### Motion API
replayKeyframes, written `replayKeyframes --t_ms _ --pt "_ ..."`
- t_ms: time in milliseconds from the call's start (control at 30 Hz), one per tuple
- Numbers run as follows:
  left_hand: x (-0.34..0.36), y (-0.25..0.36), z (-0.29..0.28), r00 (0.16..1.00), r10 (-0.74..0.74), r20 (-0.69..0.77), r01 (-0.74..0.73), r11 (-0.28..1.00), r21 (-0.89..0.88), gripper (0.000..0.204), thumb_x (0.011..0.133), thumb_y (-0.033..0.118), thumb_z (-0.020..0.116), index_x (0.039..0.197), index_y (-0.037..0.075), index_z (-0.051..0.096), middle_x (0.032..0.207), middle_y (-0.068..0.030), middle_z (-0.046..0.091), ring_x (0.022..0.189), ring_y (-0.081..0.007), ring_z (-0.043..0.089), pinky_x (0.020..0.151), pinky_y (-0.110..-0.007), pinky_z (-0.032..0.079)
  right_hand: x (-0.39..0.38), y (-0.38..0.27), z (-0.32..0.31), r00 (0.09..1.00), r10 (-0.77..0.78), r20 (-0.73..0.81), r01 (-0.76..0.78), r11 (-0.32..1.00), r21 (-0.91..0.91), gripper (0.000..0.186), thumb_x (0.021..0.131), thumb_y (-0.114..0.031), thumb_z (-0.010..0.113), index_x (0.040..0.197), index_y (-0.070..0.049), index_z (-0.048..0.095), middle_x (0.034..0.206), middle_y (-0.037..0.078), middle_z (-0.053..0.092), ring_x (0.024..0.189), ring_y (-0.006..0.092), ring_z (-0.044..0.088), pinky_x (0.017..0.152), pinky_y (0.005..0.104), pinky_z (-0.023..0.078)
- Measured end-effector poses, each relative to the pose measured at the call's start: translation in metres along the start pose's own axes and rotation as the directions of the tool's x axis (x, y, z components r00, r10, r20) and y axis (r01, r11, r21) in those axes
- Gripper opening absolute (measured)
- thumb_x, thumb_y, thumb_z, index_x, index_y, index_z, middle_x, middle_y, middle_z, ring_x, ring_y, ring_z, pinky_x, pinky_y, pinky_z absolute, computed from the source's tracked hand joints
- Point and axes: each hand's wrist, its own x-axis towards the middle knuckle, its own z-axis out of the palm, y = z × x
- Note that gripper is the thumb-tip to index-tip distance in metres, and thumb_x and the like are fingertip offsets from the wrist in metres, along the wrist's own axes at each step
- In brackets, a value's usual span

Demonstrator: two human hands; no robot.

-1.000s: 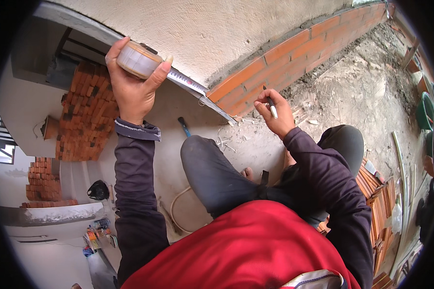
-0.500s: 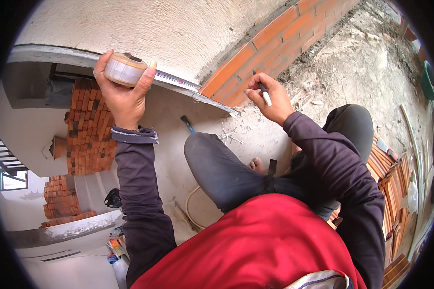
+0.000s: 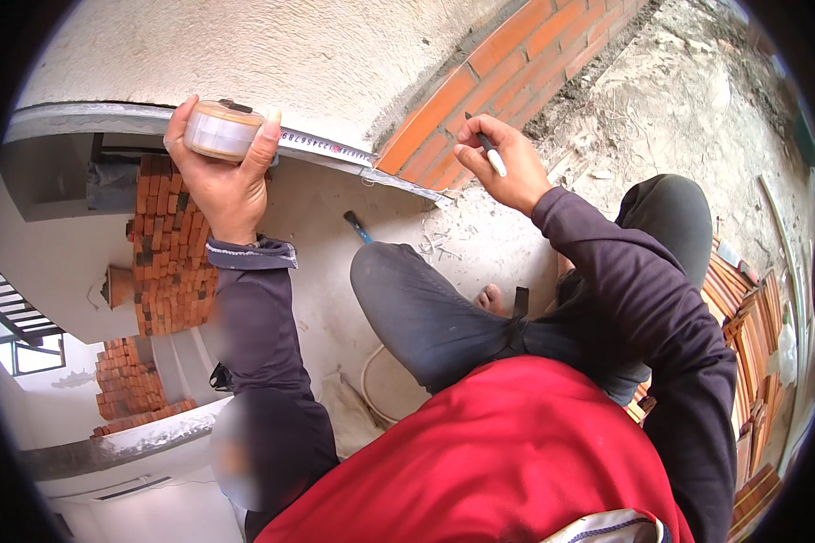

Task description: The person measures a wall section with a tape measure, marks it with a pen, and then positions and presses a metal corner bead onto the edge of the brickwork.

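My left hand [image 3: 224, 188] is wrapped round a tape measure [image 3: 224, 131] with a pale round case. Its blade [image 3: 321, 147] is drawn out to the right along a grey metal edge strip [image 3: 398, 188], and the far end reaches the corner of the orange brick facing [image 3: 430, 124]. My right hand [image 3: 509, 166] pinches a black marker pen with a white end [image 3: 492, 156], its dark tip pointing up toward the bricks. The pen is apart from the tape blade.
Rough cream plaster [image 3: 272, 54] lies above the strip. Stacked bricks [image 3: 167, 244] stand at the left, and thin orange brick pieces [image 3: 752, 353] at the right. A blue-handled tool [image 3: 359, 226] lies by my knee. Rubble and dust cover the ground [image 3: 666, 118] at upper right.
The tape case and my left hand have shifted slightly left, with more blade showing. My right hand and the pen have moved a little up and to the left.
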Motion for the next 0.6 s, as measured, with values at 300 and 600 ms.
replayKeyframes --t_ms 300,600 --pt "-0.002 -0.002 -0.006 1.0 0.031 0.0 -0.031 0.997 0.067 0.081 0.073 0.006 0.086 0.136 0.012 0.034 0.115 -0.008 0.052 0.101 -0.0176 0.057 0.085 -0.03 0.053 0.026 -0.027 0.047 0.972 0.217 0.09 -0.227 0.772 0.594 0.039 0.1 -0.039 0.049 0.1 -0.005 0.068 0.077 0.005 0.066 0.064 0.0104 0.058 0.062 0.0252 0.048" --pt "-0.004 -0.012 -0.017 0.991 0.041 0.127 -0.036 0.998 -0.044 0.088 0.07 -0.004 0.083 0.137 0.022 0.032 0.121 -0.0126 0.053 0.104 -0.0258 0.063 0.089 -0.039 0.058 -0.011 0.005 0.113 0.969 -0.187 0.16 0.127 0.938 0.323 0.057 0.074 0.004 0.059 0.127 -0.013 0.048 0.111 0.007 0.062 0.089 0.0222 0.062 0.082 0.0358 0.05"
